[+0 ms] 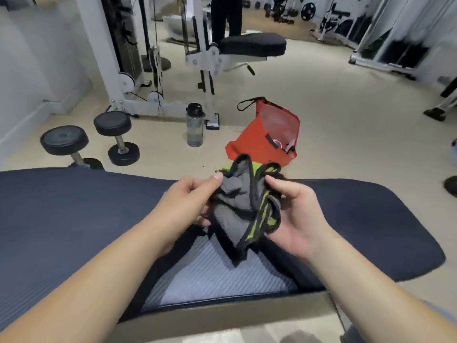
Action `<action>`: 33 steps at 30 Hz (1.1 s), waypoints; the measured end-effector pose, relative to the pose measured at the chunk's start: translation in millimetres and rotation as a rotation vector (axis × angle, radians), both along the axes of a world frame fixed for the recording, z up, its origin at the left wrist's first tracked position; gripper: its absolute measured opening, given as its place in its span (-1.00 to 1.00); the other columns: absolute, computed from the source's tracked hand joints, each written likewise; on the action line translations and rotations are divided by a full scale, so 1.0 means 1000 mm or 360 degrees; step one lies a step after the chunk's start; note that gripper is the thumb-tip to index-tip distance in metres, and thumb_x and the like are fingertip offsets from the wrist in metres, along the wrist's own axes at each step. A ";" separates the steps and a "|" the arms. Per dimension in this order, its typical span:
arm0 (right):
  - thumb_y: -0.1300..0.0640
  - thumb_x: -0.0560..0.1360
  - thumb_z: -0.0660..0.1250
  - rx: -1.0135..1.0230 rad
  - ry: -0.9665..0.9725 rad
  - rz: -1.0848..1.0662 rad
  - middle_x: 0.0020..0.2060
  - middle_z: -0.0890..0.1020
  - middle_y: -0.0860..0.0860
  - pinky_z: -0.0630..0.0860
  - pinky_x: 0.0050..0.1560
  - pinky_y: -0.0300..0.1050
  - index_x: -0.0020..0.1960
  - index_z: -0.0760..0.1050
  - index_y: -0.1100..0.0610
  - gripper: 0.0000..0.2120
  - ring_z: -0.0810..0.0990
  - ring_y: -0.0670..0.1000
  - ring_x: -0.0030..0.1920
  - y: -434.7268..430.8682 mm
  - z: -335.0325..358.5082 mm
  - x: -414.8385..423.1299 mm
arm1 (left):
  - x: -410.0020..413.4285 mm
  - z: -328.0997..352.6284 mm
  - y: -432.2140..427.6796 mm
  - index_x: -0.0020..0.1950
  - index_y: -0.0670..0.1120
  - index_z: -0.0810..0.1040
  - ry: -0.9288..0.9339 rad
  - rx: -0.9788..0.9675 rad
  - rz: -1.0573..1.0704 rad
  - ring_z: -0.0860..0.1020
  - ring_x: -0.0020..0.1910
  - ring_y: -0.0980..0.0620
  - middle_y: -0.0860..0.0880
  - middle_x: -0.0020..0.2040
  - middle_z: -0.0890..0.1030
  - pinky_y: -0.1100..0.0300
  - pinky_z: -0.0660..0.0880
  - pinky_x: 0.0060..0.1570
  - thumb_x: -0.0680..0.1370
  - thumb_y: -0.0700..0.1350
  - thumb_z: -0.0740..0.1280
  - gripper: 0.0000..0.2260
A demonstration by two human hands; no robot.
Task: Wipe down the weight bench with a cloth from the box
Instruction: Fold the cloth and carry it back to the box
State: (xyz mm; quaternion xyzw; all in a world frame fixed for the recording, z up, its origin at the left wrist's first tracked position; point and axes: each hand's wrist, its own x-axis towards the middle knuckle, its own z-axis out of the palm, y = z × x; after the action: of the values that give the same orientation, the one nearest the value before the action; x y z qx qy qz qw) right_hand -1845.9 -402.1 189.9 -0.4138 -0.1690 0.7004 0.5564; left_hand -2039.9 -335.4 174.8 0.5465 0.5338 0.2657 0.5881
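A crumpled grey cloth [237, 206] with black edging and a lime-green side hangs in the air above the weight bench [74, 214], a wide dark blue padded surface with a grey ribbed panel in its middle. My left hand [188, 201] pinches the cloth's left side between thumb and fingers. My right hand [294, 214] grips its right side. The cloth's lower corner dangles toward the grey panel. A cardboard box [222, 318] sits at the bottom edge of the view, nearest me, its brown rim showing.
On the floor beyond the bench lie an orange bag [254, 142], a clear water bottle [195, 125] and two black dumbbells [116, 137]. A white cable machine [138, 70] with a black seat stands behind. A person's legs are at the far top.
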 end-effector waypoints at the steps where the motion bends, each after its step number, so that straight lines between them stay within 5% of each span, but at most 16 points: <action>1: 0.10 0.61 0.16 -0.0017 0.0058 -0.0015 0.27 0.64 0.29 0.45 0.39 0.22 0.28 0.63 0.33 -0.57 0.64 0.28 0.29 -0.003 -0.006 0.009 | 0.008 -0.003 0.000 0.16 -0.15 0.62 -0.0017 -0.0051 -0.0019 0.60 -0.18 -0.02 -0.11 -0.10 0.69 -0.07 0.65 -0.02 0.36 0.43 0.41 -0.31; 7: -0.25 0.63 0.21 0.0028 0.0226 0.0238 0.42 0.53 0.29 0.24 0.57 0.23 0.43 0.50 0.32 -0.32 0.49 0.26 0.46 0.021 -0.035 0.043 | 0.056 -0.013 0.006 0.14 -0.06 0.70 -0.0119 -0.0251 -0.0195 0.73 0.07 -0.03 -0.03 0.03 0.77 -0.03 0.55 0.27 0.52 0.10 0.49 -0.70; 12: 0.04 0.64 0.32 -0.0078 -0.0072 0.0191 0.38 0.56 0.30 0.35 0.52 0.24 0.43 0.48 0.31 -0.54 0.53 0.28 0.42 0.054 -0.053 0.083 | 0.098 -0.013 0.020 0.22 -0.08 0.65 -0.0284 -0.0328 0.0001 0.71 0.13 -0.11 -0.08 0.11 0.75 -0.09 0.56 0.26 0.57 -0.20 0.44 -0.77; 17: -0.02 0.62 0.23 -0.0358 0.0178 -0.0186 0.37 0.58 0.25 0.33 0.54 0.16 0.41 0.55 0.26 -0.52 0.53 0.23 0.42 0.042 -0.011 0.112 | 0.138 0.046 0.018 0.19 -0.09 0.64 -0.0308 -0.0539 -0.0108 0.64 0.04 -0.16 -0.27 0.09 0.70 -0.07 0.52 0.08 0.46 -0.32 0.29 -0.66; 19: -0.06 0.61 0.21 -0.0474 0.0218 -0.0314 0.31 0.63 0.25 0.42 0.46 0.11 0.34 0.61 0.25 -0.52 0.59 0.22 0.34 0.030 0.033 0.124 | 0.152 0.089 0.017 0.29 0.00 0.60 -0.0149 -0.0449 -0.0196 0.67 0.07 -0.16 -0.21 0.06 0.71 -0.12 0.57 0.16 0.40 -0.33 0.30 -0.51; 24: -0.15 0.61 0.23 -0.0518 0.0190 -0.0436 0.28 0.66 0.22 0.45 0.42 0.07 0.31 0.64 0.21 -0.49 0.65 0.18 0.29 0.007 0.189 0.163 | 0.198 0.223 0.004 0.47 0.18 0.41 0.0148 0.0054 -0.0313 0.64 0.04 0.23 0.14 0.09 0.69 0.39 0.52 0.06 0.53 -0.27 0.42 -0.40; 28: -0.24 0.66 0.16 -0.0516 0.0070 -0.0454 0.34 0.63 0.18 0.34 0.51 0.13 0.39 0.58 0.15 -0.44 0.60 0.17 0.37 -0.037 0.326 0.203 | 0.241 0.341 -0.014 0.50 0.15 0.45 0.0351 0.0640 -0.0624 0.55 0.18 0.26 0.16 0.18 0.61 0.37 0.45 0.16 0.54 -0.17 0.41 -0.45; 31: -0.31 0.65 0.08 -0.0453 0.0013 -0.0478 0.36 0.62 0.13 0.35 0.49 0.15 0.41 0.57 0.09 -0.39 0.58 0.12 0.39 -0.083 0.405 0.236 | 0.280 0.424 -0.037 0.16 0.18 0.67 0.0324 0.0493 -0.0562 0.58 0.05 0.20 0.16 0.00 0.63 0.22 0.48 0.05 0.61 -0.07 0.32 -0.79; 33: -0.34 0.61 0.05 -0.0436 -0.0051 -0.0486 0.35 0.64 0.08 0.35 0.49 0.17 0.41 0.57 0.04 -0.36 0.58 0.07 0.39 -0.112 0.442 0.256 | 0.310 0.477 -0.058 -0.13 0.09 0.66 0.0157 0.0085 -0.0409 0.59 -0.10 0.08 0.09 -0.12 0.64 0.16 0.47 -0.09 0.66 -0.03 0.30 -0.79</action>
State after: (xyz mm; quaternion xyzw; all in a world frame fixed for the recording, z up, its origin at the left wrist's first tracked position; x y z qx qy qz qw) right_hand -1589.9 -513.8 631.8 -0.5176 -0.0163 0.6178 0.5918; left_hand -1729.7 -393.2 651.8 0.6382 0.4804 0.1752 0.5755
